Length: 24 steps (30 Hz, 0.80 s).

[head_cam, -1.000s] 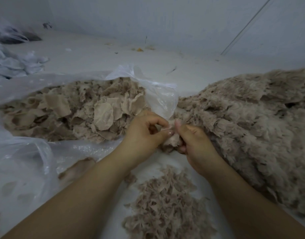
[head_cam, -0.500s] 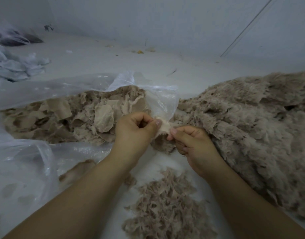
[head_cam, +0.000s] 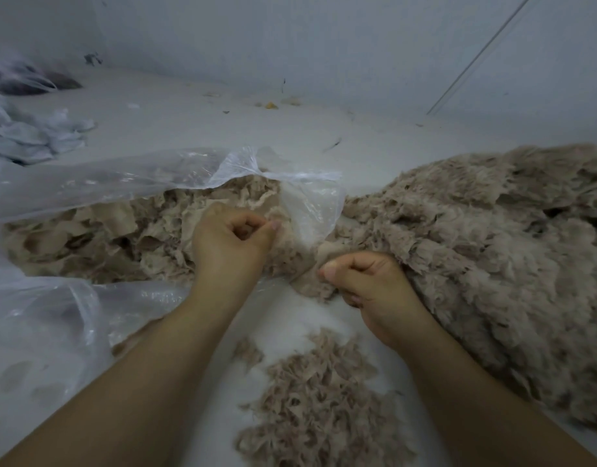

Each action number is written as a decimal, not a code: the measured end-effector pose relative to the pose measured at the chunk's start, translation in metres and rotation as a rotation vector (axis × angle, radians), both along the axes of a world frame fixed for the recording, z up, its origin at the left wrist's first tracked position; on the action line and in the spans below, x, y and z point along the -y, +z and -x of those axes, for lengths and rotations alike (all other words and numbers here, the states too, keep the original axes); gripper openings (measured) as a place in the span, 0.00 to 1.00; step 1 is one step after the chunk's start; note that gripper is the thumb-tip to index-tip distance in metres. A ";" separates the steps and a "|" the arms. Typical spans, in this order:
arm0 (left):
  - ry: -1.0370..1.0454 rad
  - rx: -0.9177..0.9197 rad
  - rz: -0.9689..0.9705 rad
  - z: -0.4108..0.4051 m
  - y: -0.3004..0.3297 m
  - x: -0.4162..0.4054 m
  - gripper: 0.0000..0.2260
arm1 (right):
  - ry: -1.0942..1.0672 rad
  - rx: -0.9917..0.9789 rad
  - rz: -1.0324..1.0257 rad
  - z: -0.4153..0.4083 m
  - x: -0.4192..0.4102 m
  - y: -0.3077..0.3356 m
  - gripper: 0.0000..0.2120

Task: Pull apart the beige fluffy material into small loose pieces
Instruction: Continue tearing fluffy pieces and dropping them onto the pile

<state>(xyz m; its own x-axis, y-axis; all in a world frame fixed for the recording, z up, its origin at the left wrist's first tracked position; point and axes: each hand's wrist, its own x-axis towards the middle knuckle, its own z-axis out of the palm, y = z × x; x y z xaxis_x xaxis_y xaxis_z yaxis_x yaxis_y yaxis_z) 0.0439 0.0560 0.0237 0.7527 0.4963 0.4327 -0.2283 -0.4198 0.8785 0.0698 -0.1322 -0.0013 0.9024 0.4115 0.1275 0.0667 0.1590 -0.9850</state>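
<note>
Beige fluff [head_cam: 310, 264] is stretched between my hands: left hand [head_cam: 234, 242] and right hand [head_cam: 364, 281] each pinch it, apart. Next, I think, tear it.

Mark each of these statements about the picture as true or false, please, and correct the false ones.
1. Both hands pinch beige fluffy material. True: the left hand pinches a tuft and the right hand grips the edge of the big fluffy heap.
2. The clear plastic bag lies to the right of the hands. False: it lies to the left, with beige scraps inside.
3. A pile of small torn pieces lies between the forearms. True.
4. The big fluffy heap is inside the bag. False: it lies outside, on the right.
5. The left hand is flat and open. False: its fingers are curled.
</note>
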 end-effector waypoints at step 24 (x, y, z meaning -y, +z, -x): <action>-0.210 -0.445 -0.642 -0.018 0.008 0.042 0.21 | -0.051 -0.294 -0.252 -0.001 0.004 0.006 0.28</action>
